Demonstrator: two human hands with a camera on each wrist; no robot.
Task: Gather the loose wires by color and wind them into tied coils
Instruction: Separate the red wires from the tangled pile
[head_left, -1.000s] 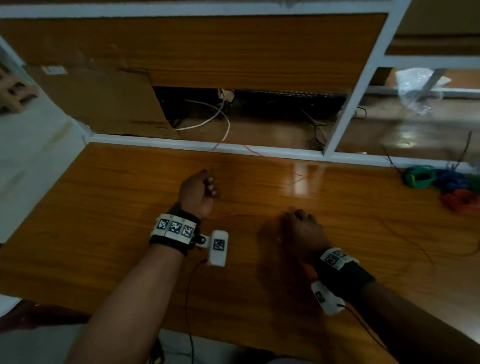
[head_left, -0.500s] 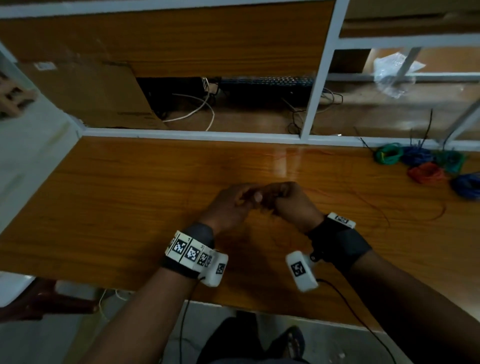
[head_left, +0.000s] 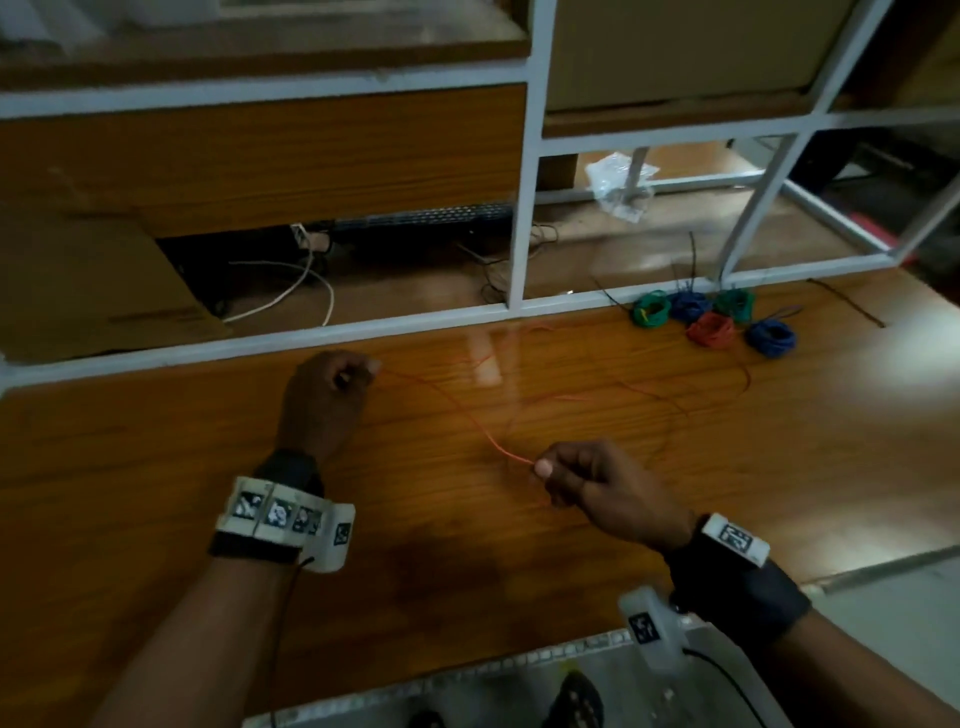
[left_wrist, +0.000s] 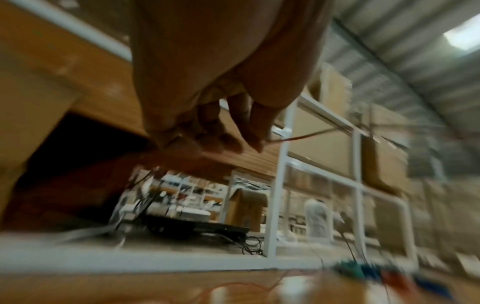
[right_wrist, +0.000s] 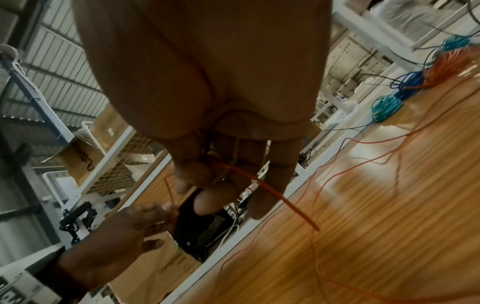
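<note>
A thin red wire (head_left: 457, 410) runs taut between my two hands above the wooden table (head_left: 156, 467). My left hand (head_left: 358, 371) pinches it near the table's back edge, and in the left wrist view the left hand (left_wrist: 259, 142) holds the wire (left_wrist: 298, 137) at the fingertips. My right hand (head_left: 543, 470) pinches the wire's other part nearer me; in the right wrist view the right hand (right_wrist: 221, 174) grips the wire (right_wrist: 272, 195), whose end sticks out. More red wire (head_left: 649, 400) lies in loose loops to the right.
Several tied coils lie at the back right: green (head_left: 652, 309), blue (head_left: 771, 336), red (head_left: 710, 329). A white metal frame (head_left: 522, 208) borders the table's back. Cardboard (head_left: 93, 291) and white cables (head_left: 306, 291) sit behind it. A plastic bag (head_left: 621, 182) lies beyond.
My hands were together at the table's middle half a second ago. They have drawn apart, the left one going back and left, the right one nearer me, stretching the red wire between them.
</note>
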